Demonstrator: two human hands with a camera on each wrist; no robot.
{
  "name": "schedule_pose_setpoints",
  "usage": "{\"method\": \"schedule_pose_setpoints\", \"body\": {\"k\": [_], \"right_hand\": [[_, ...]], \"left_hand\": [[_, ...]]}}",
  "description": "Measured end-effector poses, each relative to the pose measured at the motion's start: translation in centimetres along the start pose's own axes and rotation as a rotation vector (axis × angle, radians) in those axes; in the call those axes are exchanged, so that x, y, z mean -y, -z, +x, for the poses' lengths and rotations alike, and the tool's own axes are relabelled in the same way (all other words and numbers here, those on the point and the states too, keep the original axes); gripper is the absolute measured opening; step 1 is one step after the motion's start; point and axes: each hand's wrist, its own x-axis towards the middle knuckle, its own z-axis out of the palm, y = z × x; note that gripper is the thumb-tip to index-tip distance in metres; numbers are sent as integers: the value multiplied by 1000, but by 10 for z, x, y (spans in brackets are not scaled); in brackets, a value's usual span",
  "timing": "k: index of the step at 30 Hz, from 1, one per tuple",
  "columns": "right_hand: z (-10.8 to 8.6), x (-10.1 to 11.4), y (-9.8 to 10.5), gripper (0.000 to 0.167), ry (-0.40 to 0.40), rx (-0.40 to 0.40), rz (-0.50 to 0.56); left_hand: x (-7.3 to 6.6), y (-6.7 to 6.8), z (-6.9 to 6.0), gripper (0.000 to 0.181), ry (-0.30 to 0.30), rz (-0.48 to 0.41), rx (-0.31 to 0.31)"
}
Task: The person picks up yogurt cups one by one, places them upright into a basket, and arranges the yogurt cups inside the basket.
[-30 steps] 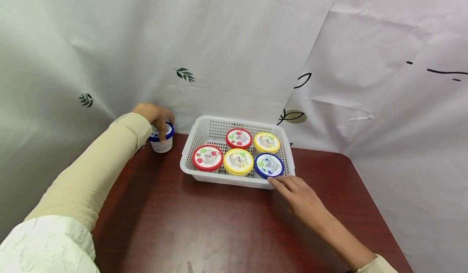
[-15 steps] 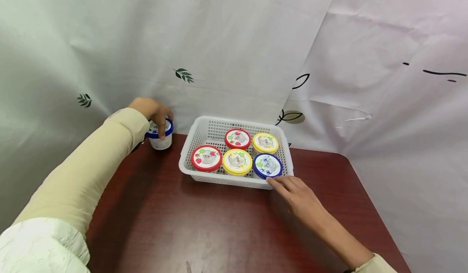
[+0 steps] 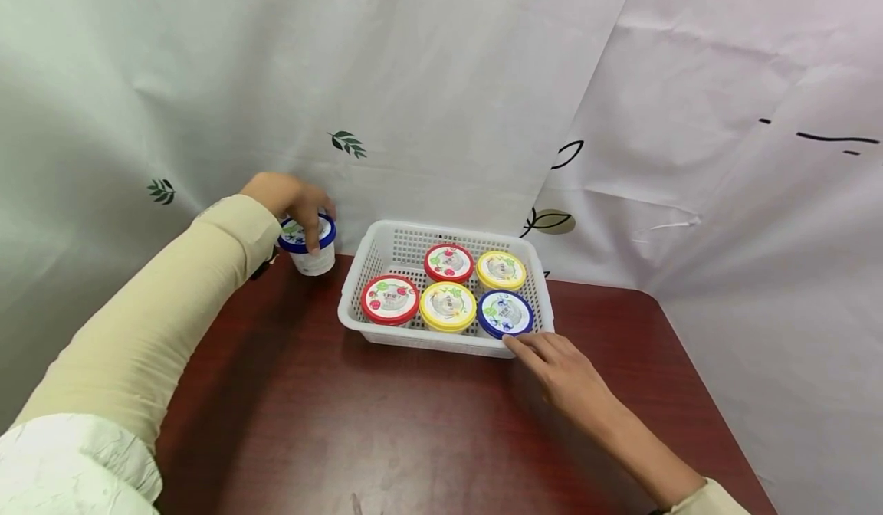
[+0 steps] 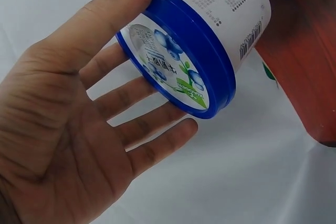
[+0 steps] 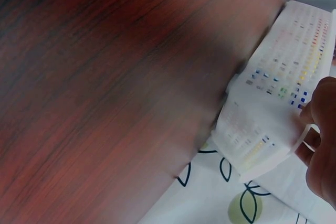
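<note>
At the left back of the table, my left hand (image 3: 293, 197) holds a tub with a blue lid (image 3: 315, 260) by its rim. In the left wrist view the thumb lies on one side of the blue lid (image 4: 205, 59) and the fingers on the other; blueberries are printed on top. My right hand (image 3: 566, 369) grips the front right rim of a white plastic basket (image 3: 428, 339). Inside the basket stand two red-lidded tubs (image 3: 390, 300), two yellow-lidded tubs (image 3: 448, 306) and one blue-lidded tub (image 3: 506, 313). The right wrist view shows fingers over the basket wall (image 5: 273, 82).
A dark red wooden table (image 3: 386, 423) lies under everything. White printed cloth (image 3: 448, 116) hangs close behind the basket and the left hand. The basket's back left part shows its bare floor.
My left hand has lifted the blue-lidded tub a little and shifted it slightly to the right. The right hand keeps its place on the basket.
</note>
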Motion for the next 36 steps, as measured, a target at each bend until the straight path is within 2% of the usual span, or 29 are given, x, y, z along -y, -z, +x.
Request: {"method": "schedule_pose_setpoints", "body": {"k": [17, 25, 31, 36], "right_hand": [[-1, 3, -1, 65, -15, -3, -8], [-2, 2, -1, 65, -19, -10, -8], [6, 5, -4, 65, -10, 20, -4], [8, 5, -5, 65, -10, 25, -7]], "left_hand": [[-15, 17, -4, 102, -28, 60, -28], [-37, 24, -8, 100, -30, 90, -57], [-43, 27, -18, 100, -13, 118, -61], [-56, 28, -20, 98, -39, 141, -56]]}}
